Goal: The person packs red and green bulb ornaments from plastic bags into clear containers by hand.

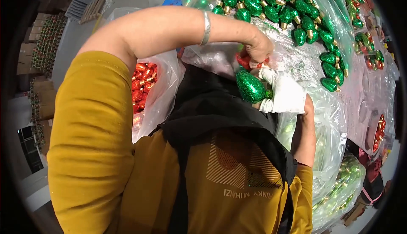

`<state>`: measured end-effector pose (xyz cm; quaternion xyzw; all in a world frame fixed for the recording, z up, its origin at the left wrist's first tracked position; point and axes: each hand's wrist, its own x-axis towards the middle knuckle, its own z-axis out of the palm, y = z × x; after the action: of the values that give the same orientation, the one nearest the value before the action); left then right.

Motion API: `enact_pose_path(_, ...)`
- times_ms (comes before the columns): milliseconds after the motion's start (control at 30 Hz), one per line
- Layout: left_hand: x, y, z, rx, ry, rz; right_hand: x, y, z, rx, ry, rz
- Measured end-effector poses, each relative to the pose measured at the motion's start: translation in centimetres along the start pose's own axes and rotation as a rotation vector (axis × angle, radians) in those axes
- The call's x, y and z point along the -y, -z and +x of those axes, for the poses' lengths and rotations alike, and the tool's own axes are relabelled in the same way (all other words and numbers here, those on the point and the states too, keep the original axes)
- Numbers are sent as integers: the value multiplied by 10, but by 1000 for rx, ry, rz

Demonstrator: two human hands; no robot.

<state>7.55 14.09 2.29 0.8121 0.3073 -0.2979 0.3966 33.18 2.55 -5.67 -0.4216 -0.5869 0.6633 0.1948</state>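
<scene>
Nearest the camera, the mustard-yellow sweatshirt (106,157) w/ a black apron (220,107) is filling the lower pic.

Just beyond it, the right hand (288,95), in a white cloth glove, is cupping a green glitter bulb-shaped ornament (250,86); its fingers are curling round the narrow end, thumb side hidden, so the exact grip is hard to read.

Touching that from above, the bare left hand (259,49), w/ a silver bangle (206,28) on the wrist, is bending down w/ fingertips pressed together, pinching a small red foil piece (243,61) right at the ornament's top.

Judgement: the hands are prob. mid-assembly or pairing, bringing red and green pieces together over the clear plastic bag (296,60). The next move would call for a steady gloved hold while the bare fingers are seating or freeing the red piece w/o shedding glitter.

To the left, a bag of red foil bulbs (144,83) is lying open. Farther off, a heap of shiny green bulbs w/ gold caps (275,5) is spreading across the bench; cardboard boxes (29,51) are standing at far left.
</scene>
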Motion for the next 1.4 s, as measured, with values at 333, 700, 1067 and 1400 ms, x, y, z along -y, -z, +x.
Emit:
enact_pose_path(333,29,-66,-36,-501,-284,185,107,-48,45,-99,88,27)
enact_pose_path(700,24,-122,-36,-983,-452,273,166,-57,69,-23,-61,-1009)
enact_pose_path(1067,37,-119,-31,-1260,-694,402,197,-96,90,159,62,-1928)
enact_pose_path(1400,32,-135,-31,-1053,-570,333,167,-86,123,512,575,-1885)
